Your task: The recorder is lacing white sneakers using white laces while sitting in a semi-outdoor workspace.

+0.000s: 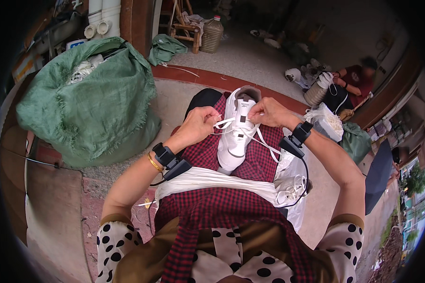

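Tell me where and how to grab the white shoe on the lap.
Probably best to grip the white shoe by its toe, from the near side, pinching across its width: the rounded toe points nearward and lies uncovered, while the left hand and right hand are at the laces.

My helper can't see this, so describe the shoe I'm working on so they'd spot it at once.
Find the red-and-black checked apron in mid-view. On its upper part, between the left hand and right hand, is a white shoe, toe toward the wearer. A second shoe lies to its lower right, but only this one has the wearer's hands on either side.
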Motion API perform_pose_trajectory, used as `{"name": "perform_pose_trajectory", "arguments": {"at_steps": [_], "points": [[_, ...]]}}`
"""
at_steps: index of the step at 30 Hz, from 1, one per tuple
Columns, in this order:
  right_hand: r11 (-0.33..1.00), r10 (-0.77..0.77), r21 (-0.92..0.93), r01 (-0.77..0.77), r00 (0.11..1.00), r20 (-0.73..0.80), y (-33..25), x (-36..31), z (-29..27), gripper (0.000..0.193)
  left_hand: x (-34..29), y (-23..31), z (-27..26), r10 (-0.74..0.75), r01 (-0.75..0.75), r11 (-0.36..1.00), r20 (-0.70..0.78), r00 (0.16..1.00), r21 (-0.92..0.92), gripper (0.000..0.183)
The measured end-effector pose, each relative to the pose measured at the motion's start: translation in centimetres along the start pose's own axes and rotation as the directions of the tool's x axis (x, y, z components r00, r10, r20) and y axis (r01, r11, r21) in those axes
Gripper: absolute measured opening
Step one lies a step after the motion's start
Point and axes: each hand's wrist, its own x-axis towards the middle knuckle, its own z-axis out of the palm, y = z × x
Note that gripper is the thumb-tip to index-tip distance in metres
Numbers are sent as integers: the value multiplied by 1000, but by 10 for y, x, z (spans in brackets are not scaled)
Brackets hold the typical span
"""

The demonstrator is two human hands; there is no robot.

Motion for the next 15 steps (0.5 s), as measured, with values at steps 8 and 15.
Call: {"name": "perform_pose_trajectory", "arguments": {"at_steps": [8, 15], "points": [[997, 53, 55, -44, 985, -163, -15, 4, 16, 15, 2, -4, 7, 142, -136, 981, -34, 989, 135, 16], [995, -32, -101, -5, 931, -363, -25, 0, 21, 16, -2, -2, 7, 170, -151, 966, -76, 983, 209, 17]]}}
